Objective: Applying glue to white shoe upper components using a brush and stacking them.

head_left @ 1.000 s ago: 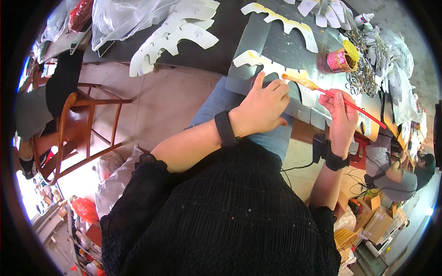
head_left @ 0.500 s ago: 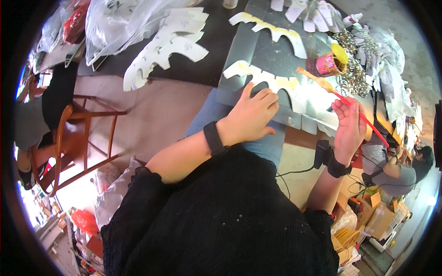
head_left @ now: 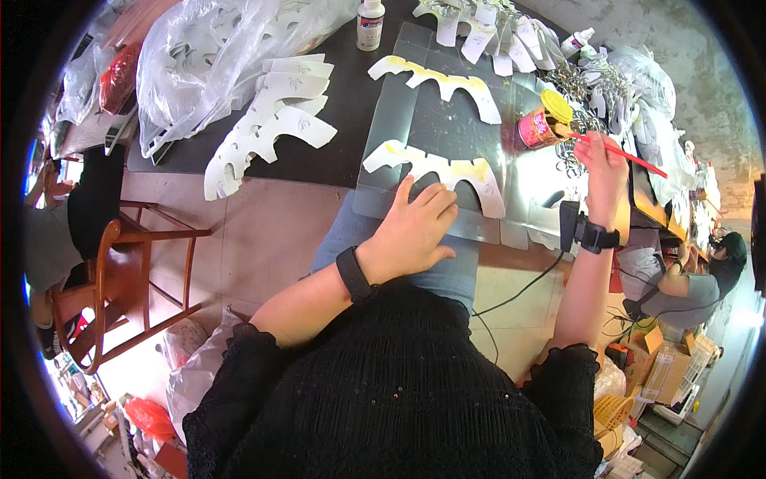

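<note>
My left hand (head_left: 411,231) is open, its fingertips at the lower edge of a white arched cut-out piece (head_left: 485,191). That piece has yellowish, glue-like smears along its upper part. A second smeared white piece (head_left: 471,88) lies beyond it. Both rest on a dark grey sheet (head_left: 383,128). Closed around a red-handled brush (head_left: 638,158), my right hand (head_left: 604,172) is at the right of the sheet. The brush's tip is at the mouth of a pink tin (head_left: 533,130), partly hidden there. A yellow lid (head_left: 556,106) leans at the tin's top.
Stacked white cut-outs (head_left: 275,132) lie on the black table at left, beside a clear plastic bag (head_left: 199,72). A white bottle (head_left: 369,25) stands at the back. Metal rings (head_left: 570,80) are heaped at right. A wooden chair (head_left: 120,275) and another person (head_left: 694,275) are nearby.
My right hand has brought the brush from above the near cut-out to the tin's mouth. The left hand stays by the near piece. The whole view has shifted.
</note>
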`<state>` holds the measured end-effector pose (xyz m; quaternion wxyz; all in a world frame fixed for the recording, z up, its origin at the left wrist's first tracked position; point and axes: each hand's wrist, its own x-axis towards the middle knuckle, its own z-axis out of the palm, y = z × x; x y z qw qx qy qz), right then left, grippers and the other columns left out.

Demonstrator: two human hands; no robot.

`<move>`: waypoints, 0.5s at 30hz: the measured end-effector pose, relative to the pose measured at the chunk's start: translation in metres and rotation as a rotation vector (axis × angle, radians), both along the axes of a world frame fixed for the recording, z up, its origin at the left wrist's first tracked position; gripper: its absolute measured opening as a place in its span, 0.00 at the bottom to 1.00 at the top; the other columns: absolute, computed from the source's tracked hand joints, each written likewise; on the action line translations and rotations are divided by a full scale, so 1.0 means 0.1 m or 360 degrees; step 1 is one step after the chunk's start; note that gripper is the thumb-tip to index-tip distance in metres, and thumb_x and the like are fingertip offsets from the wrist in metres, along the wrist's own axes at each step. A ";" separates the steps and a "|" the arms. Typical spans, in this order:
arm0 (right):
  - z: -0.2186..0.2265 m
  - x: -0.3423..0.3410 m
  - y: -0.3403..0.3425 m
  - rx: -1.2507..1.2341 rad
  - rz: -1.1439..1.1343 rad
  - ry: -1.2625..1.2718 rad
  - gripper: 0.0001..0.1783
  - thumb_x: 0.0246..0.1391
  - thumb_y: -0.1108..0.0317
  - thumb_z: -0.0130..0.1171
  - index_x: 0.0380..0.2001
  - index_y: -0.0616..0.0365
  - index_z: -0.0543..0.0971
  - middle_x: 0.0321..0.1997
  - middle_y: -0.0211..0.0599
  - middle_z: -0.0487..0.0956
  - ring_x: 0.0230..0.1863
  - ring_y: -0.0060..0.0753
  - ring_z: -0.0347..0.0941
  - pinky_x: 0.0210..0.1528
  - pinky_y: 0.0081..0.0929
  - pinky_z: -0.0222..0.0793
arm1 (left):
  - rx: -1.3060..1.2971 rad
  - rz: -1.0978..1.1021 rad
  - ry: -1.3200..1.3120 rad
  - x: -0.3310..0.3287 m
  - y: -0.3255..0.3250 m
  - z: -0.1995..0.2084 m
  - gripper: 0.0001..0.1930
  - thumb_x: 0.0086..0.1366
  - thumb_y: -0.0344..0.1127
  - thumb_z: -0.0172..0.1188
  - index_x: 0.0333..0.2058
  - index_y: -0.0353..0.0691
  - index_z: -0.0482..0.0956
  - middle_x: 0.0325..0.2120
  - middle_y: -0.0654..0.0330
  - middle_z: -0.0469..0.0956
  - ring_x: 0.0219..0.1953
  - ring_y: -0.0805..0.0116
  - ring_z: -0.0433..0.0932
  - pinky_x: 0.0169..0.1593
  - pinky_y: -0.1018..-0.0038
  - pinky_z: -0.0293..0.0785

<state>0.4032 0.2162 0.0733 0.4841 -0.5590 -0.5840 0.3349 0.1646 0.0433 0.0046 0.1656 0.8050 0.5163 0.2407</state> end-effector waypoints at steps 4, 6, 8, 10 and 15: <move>-0.15 0.01 0.18 0.0003 -0.0017 -0.0283 0.13 0.55 0.64 0.51 0.33 0.66 0.75 0.24 0.36 0.77 0.25 0.22 0.74 0.30 0.18 0.70 | -0.0017 -0.0010 -0.0022 -0.01 -0.01 0.01 0.30 0.42 0.45 0.66 0.44 0.36 0.70 0.47 0.58 0.64 0.56 0.62 0.59 0.58 0.51 0.47; -0.14 -0.01 0.18 0.0017 -0.0038 -0.0333 0.14 0.54 0.63 0.51 0.32 0.66 0.75 0.22 0.35 0.77 0.24 0.22 0.74 0.29 0.18 0.69 | -0.0019 -0.0009 -0.0021 -0.01 0.00 0.01 0.30 0.42 0.45 0.66 0.44 0.36 0.70 0.48 0.58 0.64 0.56 0.62 0.58 0.58 0.51 0.47; -0.11 -0.03 0.19 0.0003 -0.0057 -0.0476 0.14 0.54 0.63 0.51 0.32 0.66 0.75 0.21 0.37 0.77 0.23 0.23 0.74 0.27 0.18 0.69 | -0.0025 -0.0012 -0.0024 -0.01 -0.01 0.01 0.30 0.42 0.44 0.66 0.44 0.36 0.70 0.48 0.58 0.64 0.56 0.62 0.58 0.59 0.51 0.47; -0.12 -0.08 0.19 0.0010 -0.0075 -0.0462 0.15 0.54 0.62 0.52 0.31 0.67 0.75 0.21 0.38 0.77 0.23 0.23 0.74 0.27 0.18 0.70 | -0.0037 0.0000 -0.0017 -0.02 0.00 0.01 0.30 0.42 0.44 0.66 0.44 0.36 0.70 0.48 0.58 0.64 0.56 0.62 0.58 0.59 0.51 0.47; -0.05 -0.10 0.15 0.0022 -0.0174 -0.0378 0.18 0.54 0.60 0.52 0.31 0.69 0.74 0.21 0.40 0.77 0.22 0.23 0.74 0.26 0.19 0.73 | -0.0008 -0.0007 -0.0035 -0.02 0.00 0.00 0.29 0.42 0.44 0.66 0.43 0.36 0.70 0.47 0.58 0.64 0.56 0.62 0.58 0.58 0.51 0.47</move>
